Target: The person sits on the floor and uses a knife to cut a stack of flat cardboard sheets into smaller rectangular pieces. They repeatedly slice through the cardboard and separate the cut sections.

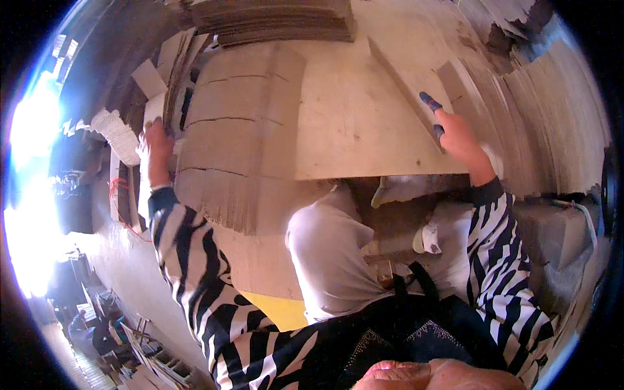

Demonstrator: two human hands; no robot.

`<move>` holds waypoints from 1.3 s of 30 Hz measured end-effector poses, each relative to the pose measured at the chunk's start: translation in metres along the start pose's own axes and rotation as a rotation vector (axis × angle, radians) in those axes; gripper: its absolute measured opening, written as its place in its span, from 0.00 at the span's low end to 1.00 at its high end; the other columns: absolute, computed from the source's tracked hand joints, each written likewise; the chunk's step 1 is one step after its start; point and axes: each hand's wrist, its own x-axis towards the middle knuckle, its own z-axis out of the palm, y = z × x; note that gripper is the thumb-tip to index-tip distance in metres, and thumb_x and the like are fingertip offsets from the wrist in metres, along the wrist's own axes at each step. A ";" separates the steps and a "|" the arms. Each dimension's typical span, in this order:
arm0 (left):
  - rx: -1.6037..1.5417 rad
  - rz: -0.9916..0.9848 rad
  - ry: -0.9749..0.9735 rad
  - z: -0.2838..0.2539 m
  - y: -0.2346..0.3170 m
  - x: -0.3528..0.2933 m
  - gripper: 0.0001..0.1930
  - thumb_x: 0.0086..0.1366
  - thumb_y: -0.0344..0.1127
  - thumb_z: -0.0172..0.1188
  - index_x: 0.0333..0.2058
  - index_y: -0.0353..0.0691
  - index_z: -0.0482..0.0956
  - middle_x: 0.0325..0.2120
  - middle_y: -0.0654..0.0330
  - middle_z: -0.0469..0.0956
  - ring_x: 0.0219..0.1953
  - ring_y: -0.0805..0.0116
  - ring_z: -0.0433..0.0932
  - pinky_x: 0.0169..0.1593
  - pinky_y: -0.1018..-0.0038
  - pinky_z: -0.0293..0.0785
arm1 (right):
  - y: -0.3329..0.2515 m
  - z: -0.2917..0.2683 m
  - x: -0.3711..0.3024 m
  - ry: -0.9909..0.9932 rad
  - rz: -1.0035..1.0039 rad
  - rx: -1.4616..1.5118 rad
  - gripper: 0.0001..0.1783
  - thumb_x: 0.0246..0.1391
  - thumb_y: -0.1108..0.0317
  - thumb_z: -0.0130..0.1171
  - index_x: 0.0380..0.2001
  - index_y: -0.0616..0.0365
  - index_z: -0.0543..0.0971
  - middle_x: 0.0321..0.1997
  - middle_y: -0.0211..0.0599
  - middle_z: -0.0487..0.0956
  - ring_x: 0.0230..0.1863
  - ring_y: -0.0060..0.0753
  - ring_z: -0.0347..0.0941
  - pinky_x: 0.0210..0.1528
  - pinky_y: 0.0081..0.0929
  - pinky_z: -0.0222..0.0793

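Note:
My left hand (156,148) reaches to the far left, its fingers bent over the lower end of a pale cardboard piece (155,109) among upright cardboard. My right hand (459,138) is at the right of the wooden tabletop (344,123), with dark coverings on two fingertips. Those two fingers are spread apart, one stretched forward. Beside them a long narrow cardboard strip (400,84) lies slantwise on the wood. Between my hands, nearer the left, spreads a layered stack of brown cardboard sheets (240,140) with dark cross lines.
A thick cardboard pile (279,21) stands at the far edge. Tall stacks of cardboard sheets (543,123) line the right side. A bundle with red string (118,192) is beyond my left forearm. My knee (325,227) shows below the table's near edge.

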 end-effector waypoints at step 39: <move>-1.179 0.386 -0.413 0.007 0.366 -0.159 0.10 0.59 0.34 0.58 0.33 0.33 0.82 0.17 0.61 0.75 0.21 0.76 0.68 0.26 0.71 0.64 | -0.042 0.042 -0.002 0.177 -0.337 -0.007 0.20 0.49 0.75 0.53 0.48 0.50 0.72 0.24 0.38 0.76 0.28 0.44 0.77 0.27 0.41 0.71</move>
